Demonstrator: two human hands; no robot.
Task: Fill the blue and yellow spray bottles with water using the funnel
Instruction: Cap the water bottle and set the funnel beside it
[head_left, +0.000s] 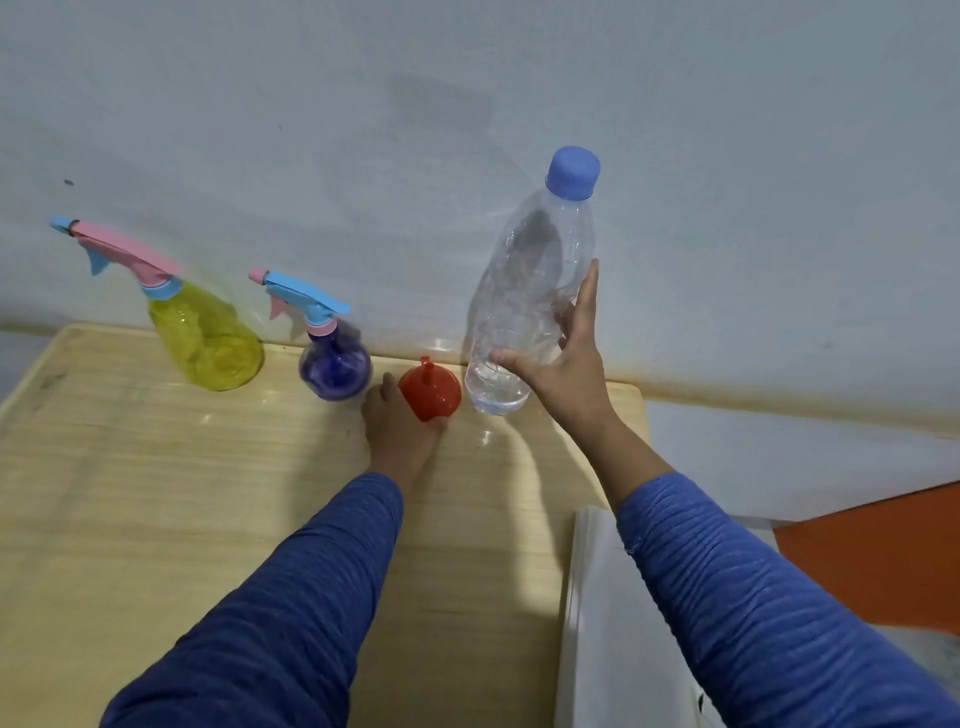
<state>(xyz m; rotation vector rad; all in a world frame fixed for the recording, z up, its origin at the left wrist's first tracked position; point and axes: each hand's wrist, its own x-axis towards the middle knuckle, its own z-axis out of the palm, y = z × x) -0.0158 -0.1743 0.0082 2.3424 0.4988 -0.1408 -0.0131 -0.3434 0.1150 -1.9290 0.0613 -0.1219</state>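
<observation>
While right hand (563, 371) grips water bottle (524, 291) | left hand (397, 423) holds funnel (431, 389)

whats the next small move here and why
Probably unscrew a sprayer top. The blue spray bottle and yellow spray bottle both have trigger heads on, so the red funnel under the left hand has no open neck to sit in. The right hand grips the capped water bottle.

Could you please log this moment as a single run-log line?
left hand: holds red funnel | right hand: grips capped water bottle | blue spray bottle, yellow spray bottle: heads on
</observation>
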